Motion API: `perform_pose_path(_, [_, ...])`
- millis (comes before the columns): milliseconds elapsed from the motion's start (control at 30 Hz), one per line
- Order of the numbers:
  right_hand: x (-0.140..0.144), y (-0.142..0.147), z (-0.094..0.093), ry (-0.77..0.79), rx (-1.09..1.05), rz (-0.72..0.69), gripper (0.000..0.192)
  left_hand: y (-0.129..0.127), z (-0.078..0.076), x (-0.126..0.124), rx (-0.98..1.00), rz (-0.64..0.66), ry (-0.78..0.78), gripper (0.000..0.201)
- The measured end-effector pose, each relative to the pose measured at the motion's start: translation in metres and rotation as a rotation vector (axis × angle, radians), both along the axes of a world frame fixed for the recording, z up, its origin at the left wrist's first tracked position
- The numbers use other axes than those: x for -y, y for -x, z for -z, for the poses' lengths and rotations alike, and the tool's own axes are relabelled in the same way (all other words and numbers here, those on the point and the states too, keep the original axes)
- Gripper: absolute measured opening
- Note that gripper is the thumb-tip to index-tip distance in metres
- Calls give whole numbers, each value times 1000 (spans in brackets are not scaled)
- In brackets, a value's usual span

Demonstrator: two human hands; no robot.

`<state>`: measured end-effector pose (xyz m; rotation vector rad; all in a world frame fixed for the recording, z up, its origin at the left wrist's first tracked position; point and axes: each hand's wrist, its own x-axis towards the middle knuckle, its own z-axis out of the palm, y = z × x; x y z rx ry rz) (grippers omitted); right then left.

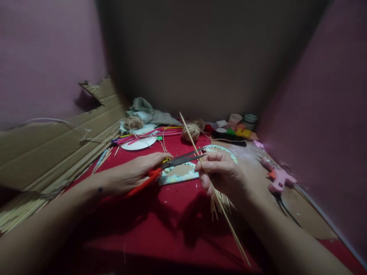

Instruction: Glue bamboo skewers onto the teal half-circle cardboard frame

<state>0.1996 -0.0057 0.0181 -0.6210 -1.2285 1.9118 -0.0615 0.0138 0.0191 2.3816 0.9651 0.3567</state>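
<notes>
Two bare hands: both at mid-frame, each gripping something.
Left hand [139, 168]: closed round the orange handles of the scissors [168, 163], left of centre.
Right hand [220, 170]: fingertips pinching a long thin stick [191, 138], right of centre.
Stick: slants from the middle of the frame down to the lower right, its pointed end up.
Blades: slightly parted, reaching to the stick just above the right fingertips; in this dim light I can't be sure they touch it.
Below the scissors: a patterned pale-blue piece [173, 179] with a tan oval, flat on the red cloth [129, 244].
Behind the right hand: a round blue-edged piece [233, 156], partly covered; short sticks [214, 208] show beneath the hand.
Beyond, centre: a twine ball [190, 132].
Left of it: a white disc [137, 144] under pink rods [173, 132].
Right of frame: a pink glue gun [279, 182].
Back right: a clear cup [235, 119] beside a jar [250, 121].
Far left: a cardboard sheet [57, 152], leaning at the wall.
</notes>
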Motion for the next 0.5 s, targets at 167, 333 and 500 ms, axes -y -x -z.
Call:
perform_pose_path(167, [1, 0, 4, 39, 11, -89, 9, -12, -10, 9, 17, 41, 16, 36])
perform_pose_path(333, [0, 0, 6, 27, -4, -115, 9, -15, -11, 11, 19, 70, 91, 32])
perform_pose_path(500, [2, 2, 5, 39, -31, -143, 12, -16, -14, 13, 19, 103, 81, 29])
